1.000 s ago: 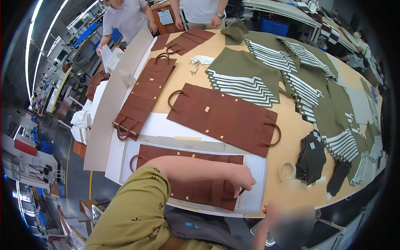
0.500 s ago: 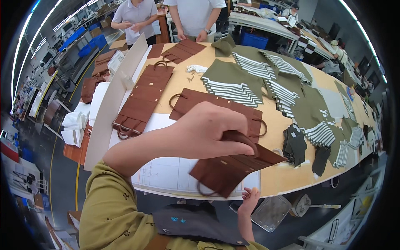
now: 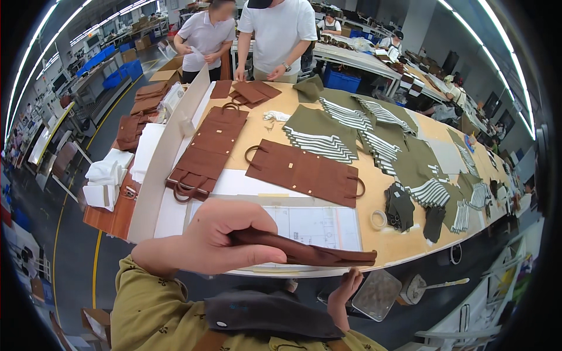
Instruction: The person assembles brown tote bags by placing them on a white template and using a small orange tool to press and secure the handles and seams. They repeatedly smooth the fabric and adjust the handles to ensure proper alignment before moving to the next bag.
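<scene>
My left hand (image 3: 228, 237) is closed round one end of a brown bag panel (image 3: 316, 254). The panel is seen nearly edge-on and reaches to the right, above the table's front edge. My right hand (image 3: 345, 289) is low, just under the panel's right end. Its fingers point up, loosely apart, and it holds nothing that I can see. Beyond my left hand, a flat brown bag panel with two handles (image 3: 304, 169) lies crosswise. To its left, a stack of brown handled panels (image 3: 213, 140) lies lengthwise.
Under the held panel lies a white printed sheet (image 3: 316, 225). A tape roll (image 3: 379, 220) and black pieces (image 3: 399, 207) sit at right, near green fabric with striped edges (image 3: 322, 137). An upright board (image 3: 167, 161) borders the left. Two people stand across the table (image 3: 272, 117) by brown pieces (image 3: 252, 93).
My left hand has come lower and left with the brown bag panel, which has turned from showing its face to nearly edge-on. Across the table, the brown pieces have been shifted and fanned apart.
</scene>
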Demonstrator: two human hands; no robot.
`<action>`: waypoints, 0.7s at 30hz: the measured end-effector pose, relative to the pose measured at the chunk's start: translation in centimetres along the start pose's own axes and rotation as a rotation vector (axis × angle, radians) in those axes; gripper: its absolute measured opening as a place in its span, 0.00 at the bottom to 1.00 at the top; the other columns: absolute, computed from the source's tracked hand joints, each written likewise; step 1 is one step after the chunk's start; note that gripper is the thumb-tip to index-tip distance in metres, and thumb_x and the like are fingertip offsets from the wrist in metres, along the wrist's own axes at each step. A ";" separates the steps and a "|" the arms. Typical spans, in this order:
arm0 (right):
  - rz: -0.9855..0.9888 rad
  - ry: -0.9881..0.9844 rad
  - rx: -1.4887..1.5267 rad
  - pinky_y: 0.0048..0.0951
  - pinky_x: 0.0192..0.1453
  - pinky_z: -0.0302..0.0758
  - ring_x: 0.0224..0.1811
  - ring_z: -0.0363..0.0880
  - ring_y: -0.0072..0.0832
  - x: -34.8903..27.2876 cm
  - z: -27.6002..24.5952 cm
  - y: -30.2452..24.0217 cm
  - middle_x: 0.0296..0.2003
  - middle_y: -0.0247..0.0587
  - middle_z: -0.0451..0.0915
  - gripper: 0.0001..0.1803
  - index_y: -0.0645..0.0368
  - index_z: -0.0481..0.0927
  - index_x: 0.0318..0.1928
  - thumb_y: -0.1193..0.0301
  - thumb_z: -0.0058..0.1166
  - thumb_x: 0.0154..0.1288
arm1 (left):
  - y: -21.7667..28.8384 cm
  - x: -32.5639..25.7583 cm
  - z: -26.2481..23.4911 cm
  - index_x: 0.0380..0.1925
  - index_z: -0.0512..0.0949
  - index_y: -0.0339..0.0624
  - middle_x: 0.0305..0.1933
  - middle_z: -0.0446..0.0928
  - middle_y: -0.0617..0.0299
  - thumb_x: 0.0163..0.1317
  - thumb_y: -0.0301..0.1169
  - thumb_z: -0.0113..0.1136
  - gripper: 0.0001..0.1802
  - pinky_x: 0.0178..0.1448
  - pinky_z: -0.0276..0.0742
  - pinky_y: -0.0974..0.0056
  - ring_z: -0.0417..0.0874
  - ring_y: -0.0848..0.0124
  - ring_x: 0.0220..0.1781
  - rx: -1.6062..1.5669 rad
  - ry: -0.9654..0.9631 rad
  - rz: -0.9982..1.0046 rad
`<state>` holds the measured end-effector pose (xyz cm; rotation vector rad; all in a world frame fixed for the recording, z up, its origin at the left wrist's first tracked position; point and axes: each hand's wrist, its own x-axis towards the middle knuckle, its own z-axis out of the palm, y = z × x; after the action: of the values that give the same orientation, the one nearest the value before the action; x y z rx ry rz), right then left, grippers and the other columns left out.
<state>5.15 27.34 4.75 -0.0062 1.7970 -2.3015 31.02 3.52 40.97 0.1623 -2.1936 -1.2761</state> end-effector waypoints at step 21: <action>-0.207 -0.274 -0.693 0.40 0.42 0.79 0.35 0.86 0.42 7.6 2.5 -2.1 0.30 0.51 0.85 0.18 0.60 0.74 0.51 0.57 0.44 0.79 | -10.2 -4.1 -6.5 0.43 0.73 0.37 0.22 0.63 0.76 0.79 0.37 0.51 0.13 0.20 0.44 0.80 0.53 0.92 0.18 -0.611 0.462 -0.259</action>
<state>-2.29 24.07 6.38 -0.6067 2.4062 -1.5618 36.02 -5.22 33.18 0.4520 -1.3602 -1.7829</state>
